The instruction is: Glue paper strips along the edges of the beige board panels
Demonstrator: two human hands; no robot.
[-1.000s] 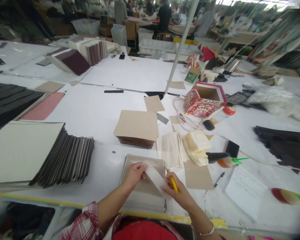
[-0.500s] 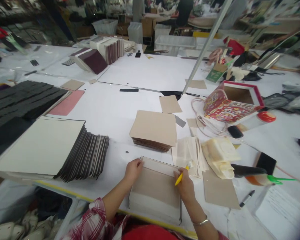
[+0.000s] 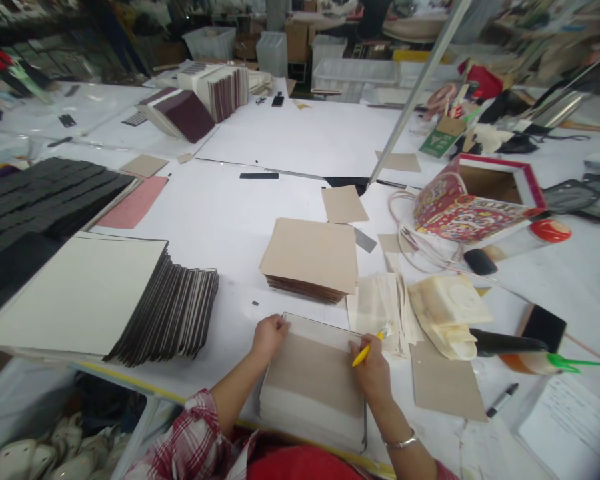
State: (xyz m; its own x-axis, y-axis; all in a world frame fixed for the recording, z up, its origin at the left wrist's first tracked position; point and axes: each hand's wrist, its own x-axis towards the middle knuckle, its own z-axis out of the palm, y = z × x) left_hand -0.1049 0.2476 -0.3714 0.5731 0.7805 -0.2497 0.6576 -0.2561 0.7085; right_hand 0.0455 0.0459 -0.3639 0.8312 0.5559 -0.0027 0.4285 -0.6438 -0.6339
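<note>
A stack of flat cards (image 3: pixel 313 380) with a brown top face lies at the near table edge in front of me. A pale strip runs along its far edge. My left hand (image 3: pixel 269 333), fingers curled, presses the strip at the stack's far left corner. My right hand (image 3: pixel 373 367) rests on the far right corner and grips a yellow tool (image 3: pixel 364 353) that points up and to the right.
A pile of tan cards (image 3: pixel 310 257) sits just beyond the stack. A fanned stack of dark-edged boards (image 3: pixel 95 300) lies to the left. Pale strips (image 3: pixel 380 307), a cream wad (image 3: pixel 447 310), a brown card (image 3: pixel 445 380), a marker (image 3: pixel 500 400) and a patterned box (image 3: pixel 473 203) lie to the right.
One second ago both hands held a pale strip lifted at an angle over the stack. It now lies flat along the far edge, with a hand at each corner. The view shifted left.
</note>
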